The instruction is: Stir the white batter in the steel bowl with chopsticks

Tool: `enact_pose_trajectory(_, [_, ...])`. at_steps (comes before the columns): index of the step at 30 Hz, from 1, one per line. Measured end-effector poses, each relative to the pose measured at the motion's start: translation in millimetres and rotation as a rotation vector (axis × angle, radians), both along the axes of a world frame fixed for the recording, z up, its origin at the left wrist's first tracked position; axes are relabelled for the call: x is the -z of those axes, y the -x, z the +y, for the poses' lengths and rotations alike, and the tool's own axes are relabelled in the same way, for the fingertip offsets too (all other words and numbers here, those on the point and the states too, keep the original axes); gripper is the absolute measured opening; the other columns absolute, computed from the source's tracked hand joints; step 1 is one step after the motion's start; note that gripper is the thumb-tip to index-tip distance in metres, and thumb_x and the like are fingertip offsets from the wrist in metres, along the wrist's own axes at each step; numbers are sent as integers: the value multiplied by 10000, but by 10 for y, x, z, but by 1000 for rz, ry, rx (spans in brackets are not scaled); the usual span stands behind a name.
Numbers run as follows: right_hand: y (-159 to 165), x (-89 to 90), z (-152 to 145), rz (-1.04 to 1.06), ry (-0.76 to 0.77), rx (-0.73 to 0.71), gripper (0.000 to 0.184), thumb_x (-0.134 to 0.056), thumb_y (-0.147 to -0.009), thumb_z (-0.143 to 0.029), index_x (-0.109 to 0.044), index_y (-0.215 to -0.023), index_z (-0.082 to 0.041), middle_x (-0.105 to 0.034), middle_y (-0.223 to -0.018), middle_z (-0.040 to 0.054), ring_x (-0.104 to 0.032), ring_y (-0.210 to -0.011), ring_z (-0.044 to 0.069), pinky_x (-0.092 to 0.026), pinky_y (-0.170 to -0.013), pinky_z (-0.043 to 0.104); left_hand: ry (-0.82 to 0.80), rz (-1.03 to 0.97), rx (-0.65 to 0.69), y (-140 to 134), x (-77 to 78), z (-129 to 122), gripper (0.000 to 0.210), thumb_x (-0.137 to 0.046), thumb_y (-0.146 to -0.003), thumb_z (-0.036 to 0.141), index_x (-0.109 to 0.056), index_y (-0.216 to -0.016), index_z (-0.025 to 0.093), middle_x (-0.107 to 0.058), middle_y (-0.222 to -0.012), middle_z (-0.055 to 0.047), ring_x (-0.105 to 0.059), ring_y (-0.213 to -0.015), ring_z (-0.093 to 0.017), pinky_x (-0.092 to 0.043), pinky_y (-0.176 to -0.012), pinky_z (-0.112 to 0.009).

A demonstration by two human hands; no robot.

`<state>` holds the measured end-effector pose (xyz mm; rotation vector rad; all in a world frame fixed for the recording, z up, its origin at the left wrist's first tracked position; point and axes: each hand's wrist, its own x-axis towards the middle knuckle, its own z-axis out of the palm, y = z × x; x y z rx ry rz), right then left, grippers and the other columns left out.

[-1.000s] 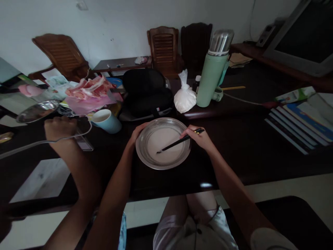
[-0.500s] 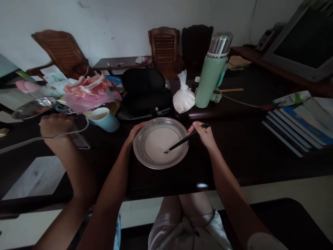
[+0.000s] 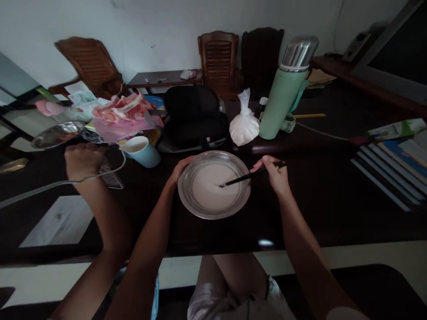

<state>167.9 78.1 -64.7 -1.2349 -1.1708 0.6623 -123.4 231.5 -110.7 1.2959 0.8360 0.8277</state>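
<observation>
A round metal bowl (image 3: 215,215) of pale, milky liquid (image 3: 210,193) stands on the dark table in front of me. Curled round the bowl's left rim is my left hand (image 3: 182,170), its fingers partly hidden behind the side. My right hand (image 3: 274,172) grips black chopsticks (image 3: 245,177) to the right of the bowl. Their tips dip into the liquid near the middle. Beyond the bowl sits a tied clear plastic bag of white powder (image 3: 244,128).
Another person's fist (image 3: 85,158) and forearm rest at the left, by a blue mug (image 3: 147,153). Behind lie raw meat (image 3: 126,109) on a pink bag, a metal dish (image 3: 42,141) and a black case (image 3: 195,129). A green thermos (image 3: 283,98) and stacked books (image 3: 393,171) stand right.
The chopstick tips have moved through the liquid, away from me toward the bowl's middle, and the right hand sits slightly farther from the rim. The whole view has shifted a little.
</observation>
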Motion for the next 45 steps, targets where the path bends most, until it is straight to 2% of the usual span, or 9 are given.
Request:
enact_pose_trajectory(4, [102, -24, -24, -36, 39, -157, 419, -524, -902, -519, -718, -693, -212, -697, -591, 23, -660, -598, 174, -519, -629, 304, 8, -18, 22, -16, -22, -15, 424, -631, -715, 452, -729, -984, 140, -697, -1073, -85, -585, -1121, -298, -415, -1018, -366])
enact_pose_trajectory(9, [195, -19, -13, -252, -20, -275, 325, -532, -922, -429, -763, -798, -238, -753, -825, 37, -670, -816, 192, -504, -786, 333, 25, -15, 16, -11, -33, -31, 442, -634, -700, 453, -727, -992, 135, -699, -1075, -81, -603, -1081, -290, -425, -1002, -368])
enact_pose_trajectory(17, [44, -45, -49, -159, -48, 7, 371, -521, -925, -457, -741, -730, -231, -734, -705, 32, -668, -730, 195, -502, -745, 343, 19, -7, 17, -9, -59, -56, 429, -614, -720, 428, -729, -1014, 137, -696, -1083, -79, -597, -1101, -288, -418, -1022, -380])
enact_pose_trajectory(22, [92, -36, -57, -13, 54, -120, 413, -522, -906, -517, -730, -720, -213, -695, -587, 18, -658, -589, 177, -518, -642, 314, 33, -10, -5, -8, -31, -30, 435, -628, -700, 438, -728, -1003, 142, -698, -1070, -80, -566, -1162, -297, -396, -1049, -389])
enact_pose_trajectory(27, [174, 23, -8, -194, -1, -262, 353, -532, -914, -470, -757, -786, -229, -750, -812, 33, -680, -798, 187, -514, -755, 320, 50, -10, -4, -11, -9, -17, 464, -633, -699, 456, -720, -1022, 134, -697, -1067, -92, -569, -1158, -305, -409, -1034, -386])
enact_pose_trajectory(32, [94, 28, 11, -238, -53, -104, 297, -557, -909, -436, -760, -814, -241, -759, -831, 30, -674, -846, 196, -501, -817, 342, 38, -7, -6, -12, -19, -26, 459, -645, -701, 463, -722, -1012, 135, -701, -1051, -92, -578, -1142, -304, -426, -1011, -370])
enact_pose_trajectory(37, [6, -25, -19, -12, 0, 27, 416, -537, -896, -520, -707, -682, -206, -719, -633, 29, -681, -633, 186, -536, -699, 333, 43, -19, -16, -2, 3, -10, 454, -646, -707, 448, -719, -1027, 134, -699, -1070, -94, -564, -1168, -302, -424, -1016, -365])
enact_pose_trajectory(41, [70, -15, -27, 11, 79, -119, 430, -535, -888, -541, -716, -698, -201, -710, -602, 26, -673, -590, 177, -529, -637, 308, 58, -36, 2, -2, 18, -5, 437, -620, -713, 428, -718, -1021, 133, -688, -1114, -91, -569, -1163, -301, -429, -1017, -376])
enact_pose_trajectory(45, [156, 18, -8, -148, 46, -272, 389, -523, -907, -506, -751, -783, -216, -750, -774, 33, -693, -764, 182, -524, -747, 315, 48, -31, -3, -5, 8, -19, 421, -630, -733, 438, -710, -1010, 132, -700, -1052, -84, -574, -1157, -306, -440, -1005, -368])
